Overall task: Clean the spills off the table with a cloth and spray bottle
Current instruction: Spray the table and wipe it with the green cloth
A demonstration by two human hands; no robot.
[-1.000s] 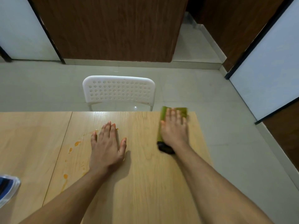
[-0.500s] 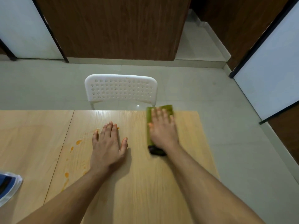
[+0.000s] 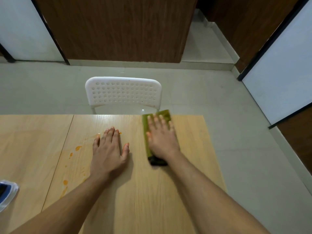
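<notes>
- Two hands are seen on the tabotop: no — recorded below under separate items.
- One folded green cloth [image 3: 145, 132], with a dark end nearest the person, lies flat on the wooden tabletop [image 3: 189, 132] near its far edge, right of centre.
- Cloth handling, as judged: soft, light and limp, liable to bunch or slide under a sideways push; it is best controlled by a flat palm spread over its middle, or pinched at the folded long edge when lifted.
- Right hand [image 3: 161, 139]: laid flat on the cloth with fingers straight and slightly spread, pressing it to the tabletop; nothing is gripped. Motion blur is noted at the fingertips.
- Left hand [image 3: 108, 149]: laid palm down on bare tabletop, fingers extended and thumb out, holding nothing; it is judged to be bracing only.
- Orange spills [image 3: 78, 148] are seen as drops and smears left of the left hand, running toward the near edge, with faint traces at its fingertips. Cloth and spills are well apart, so this part of the wiping is judged outstanding.
- No spray bottle can be identified; a blue and clear object [image 3: 6, 193] is cut off at the left edge and cannot be named.
- One white perforated chair [image 3: 123, 92] stands just beyond the far edge.
</notes>
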